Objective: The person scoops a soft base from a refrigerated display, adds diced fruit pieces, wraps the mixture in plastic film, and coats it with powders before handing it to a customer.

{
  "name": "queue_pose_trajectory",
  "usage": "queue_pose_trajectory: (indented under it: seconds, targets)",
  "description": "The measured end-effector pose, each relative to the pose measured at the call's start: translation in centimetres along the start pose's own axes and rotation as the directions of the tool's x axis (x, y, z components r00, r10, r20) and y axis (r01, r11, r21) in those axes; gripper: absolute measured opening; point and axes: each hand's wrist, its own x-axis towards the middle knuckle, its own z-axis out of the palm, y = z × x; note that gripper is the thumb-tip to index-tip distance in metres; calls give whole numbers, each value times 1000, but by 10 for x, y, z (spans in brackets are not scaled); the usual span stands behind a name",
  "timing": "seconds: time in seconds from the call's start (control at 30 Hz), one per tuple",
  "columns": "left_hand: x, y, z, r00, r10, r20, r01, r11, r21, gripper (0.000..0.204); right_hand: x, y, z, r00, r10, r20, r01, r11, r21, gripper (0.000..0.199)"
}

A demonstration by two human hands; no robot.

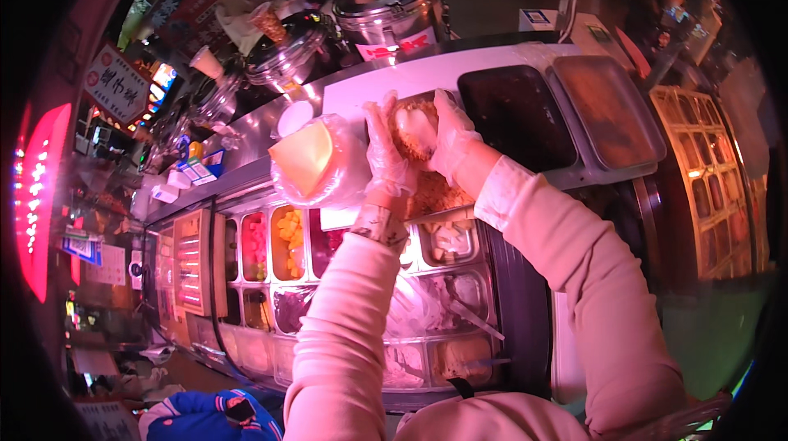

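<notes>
Both of my hands wear thin clear gloves and pink sleeves. My left hand point(386, 158) and my right hand point(453, 139) cup a pale rice-like ball point(413, 130) with brown crumbs between them, above the counter. The fingers of both hands curl around it. Just left of my left hand stands a clear plastic-wrapped tub point(320, 163) holding a yellow wedge. Below my hands lies a tray of brown crumbs point(435, 195).
A steel counter holds several topping compartments point(289, 236) with yellow, red and pale fillings. Two dark flat lids point(517, 117) lie at right. Steel pots point(394, 10) and lidded pans point(287, 47) stand behind. Red signs glow at left.
</notes>
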Motion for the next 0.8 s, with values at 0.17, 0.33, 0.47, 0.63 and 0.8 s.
queue_pose_trajectory:
  seconds: [0.17, 0.33, 0.47, 0.63, 0.8]
  targets:
    - [17, -2, 1, 999, -23, -41, 7, 938, -347, 63, 17, 0, 13, 976, -215, 25, 210, 913, -350, 86]
    - [0, 10, -15, 979, -198, -48, 129, 786, -604, 60, -37, -21, 10, 924, -334, 189, 356, 564, -745, 87]
    - [-2, -1, -16, 971, -223, -86, 133, 802, -582, 51, -8, -15, -14, 738, -559, 378, 528, 129, -839, 84]
    - [-9, 11, -42, 971, -239, 10, 186, 729, -659, 54, -29, 1, -21, 872, -478, 103, 405, 587, -702, 64]
    - [-23, 12, -12, 967, -169, -193, 66, 892, -448, 51, -7, 5, -32, 835, -479, 271, 371, 126, -920, 35]
